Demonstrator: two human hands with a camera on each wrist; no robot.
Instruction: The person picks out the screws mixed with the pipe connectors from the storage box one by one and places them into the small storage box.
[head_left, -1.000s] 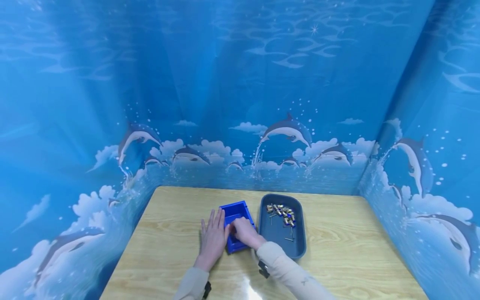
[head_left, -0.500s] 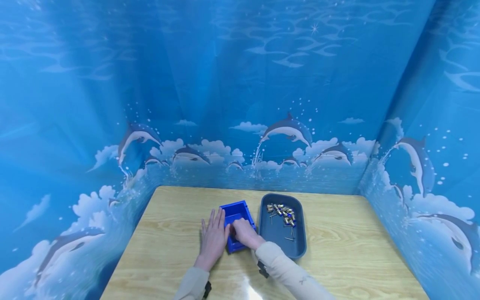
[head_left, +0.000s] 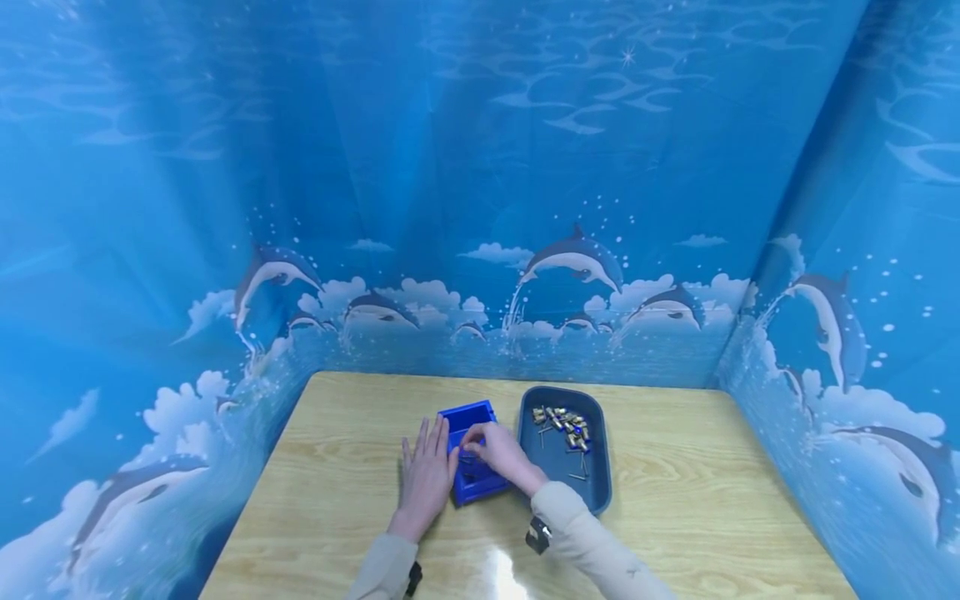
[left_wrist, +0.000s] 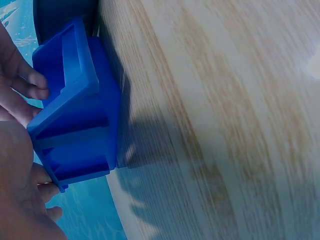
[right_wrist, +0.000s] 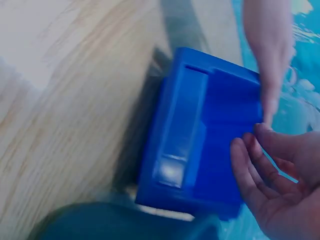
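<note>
A small blue plastic bin (head_left: 467, 412) stands on the table. My left hand (head_left: 427, 483) lies along its left side with the fingers stretched out, touching the wall; in the left wrist view, the left hand (left_wrist: 20, 185) is against the bin's rim. Over the bin's opening is my right hand (head_left: 501, 454), its thumb and fingertips drawn close together. In the right wrist view, the right hand (right_wrist: 280, 195) shows no clear object between the fingertips. Some small dark shapes low inside the bin are too unclear to name.
Beside the bin on the right stands a dark grey-blue tray (head_left: 602, 467). It holds a pile of brass-coloured fittings (head_left: 573, 429) with blue parts and several loose screws (head_left: 578, 477). A dolphin-printed curtain (head_left: 480, 208) encloses the wooden table (head_left: 675, 500).
My right hand has risen out of the bin's inside and shifted slightly right, its fingers now less curled. The left hand, bin and tray stay where they were.
</note>
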